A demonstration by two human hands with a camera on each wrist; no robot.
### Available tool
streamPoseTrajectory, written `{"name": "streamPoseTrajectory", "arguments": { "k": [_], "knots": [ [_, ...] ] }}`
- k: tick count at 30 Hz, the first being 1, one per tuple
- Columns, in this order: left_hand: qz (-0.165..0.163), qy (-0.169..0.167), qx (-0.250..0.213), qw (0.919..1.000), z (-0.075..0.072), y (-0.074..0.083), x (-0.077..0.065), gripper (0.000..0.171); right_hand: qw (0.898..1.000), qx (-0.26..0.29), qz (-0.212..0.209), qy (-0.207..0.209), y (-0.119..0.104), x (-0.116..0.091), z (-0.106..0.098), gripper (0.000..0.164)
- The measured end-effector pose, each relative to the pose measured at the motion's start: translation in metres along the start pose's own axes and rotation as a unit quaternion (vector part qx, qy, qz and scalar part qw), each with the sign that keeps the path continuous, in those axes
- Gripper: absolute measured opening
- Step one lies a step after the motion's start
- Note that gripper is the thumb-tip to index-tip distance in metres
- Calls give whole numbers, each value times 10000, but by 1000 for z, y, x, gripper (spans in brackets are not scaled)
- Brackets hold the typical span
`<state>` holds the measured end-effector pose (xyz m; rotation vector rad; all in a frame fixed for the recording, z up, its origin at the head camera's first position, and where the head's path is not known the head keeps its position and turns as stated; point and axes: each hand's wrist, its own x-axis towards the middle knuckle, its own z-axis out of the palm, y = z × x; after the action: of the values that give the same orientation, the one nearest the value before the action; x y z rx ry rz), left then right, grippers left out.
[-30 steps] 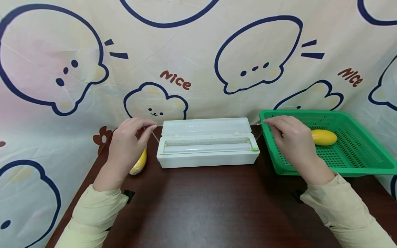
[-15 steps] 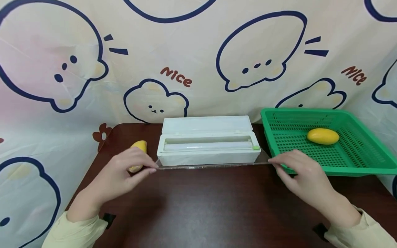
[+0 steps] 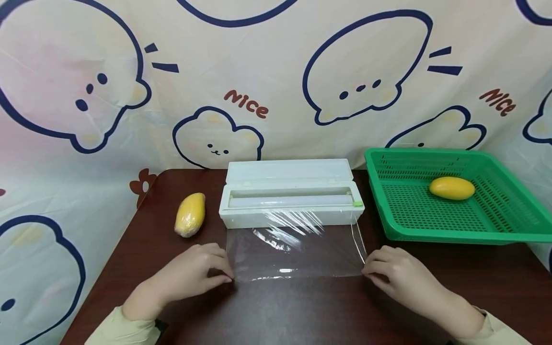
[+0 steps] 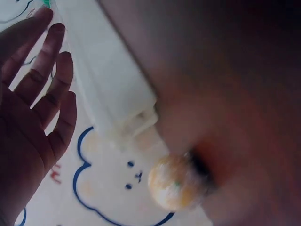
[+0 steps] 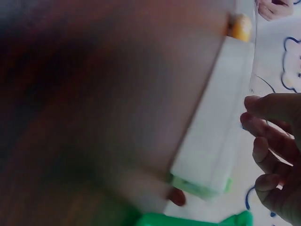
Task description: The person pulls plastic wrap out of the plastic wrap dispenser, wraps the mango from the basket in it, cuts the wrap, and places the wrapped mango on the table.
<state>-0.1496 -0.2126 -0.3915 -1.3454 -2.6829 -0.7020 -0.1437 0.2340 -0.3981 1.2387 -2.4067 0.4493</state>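
Note:
A sheet of cling film (image 3: pixel 293 256) stretches from the white cling film box (image 3: pixel 291 218) over the tabletop toward me. At its near left corner, my left hand (image 3: pixel 191 273) pinches the edge between thumb and fingers. My right hand (image 3: pixel 405 282) pinches the near right corner the same way. The box's lid (image 3: pixel 289 171) stands up at the back, and a film roll (image 3: pixel 293 201) lies inside. In the wrist views, the left hand (image 4: pixel 40 103) and the right hand (image 5: pixel 275 146) appear beside the box, the film hardly visible.
Left of the box lies a yellow oval fruit (image 3: pixel 190 215) wrapped in film. A green basket (image 3: pixel 465 236) on the right holds another yellow oval fruit (image 3: pixel 452 188). Behind the dark wooden table (image 3: pixel 276 316) hangs a printed cloth (image 3: pixel 284 72).
Both hands have come from behind the box, over it and down toward me, drawing the film out with them. The film now spreads low over the table. Box, basket and fruits stay put.

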Motion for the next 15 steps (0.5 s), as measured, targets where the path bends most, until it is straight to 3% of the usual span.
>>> {"name": "streamPoseTrajectory", "arguments": {
  "k": [2,6,15],
  "knots": [
    [-151,-273,38,9995,6,0,2,11,9999,70,-80,-113,1,-1,6,31],
    [-263,-573,51,9980,15,-4,5,10,9991,117,-87,-396,7,-2,16,30],
    [-322,-684,363,9965,29,-12,7,11,9918,154,-36,-1272,17,1,30,27]
  ]
}}
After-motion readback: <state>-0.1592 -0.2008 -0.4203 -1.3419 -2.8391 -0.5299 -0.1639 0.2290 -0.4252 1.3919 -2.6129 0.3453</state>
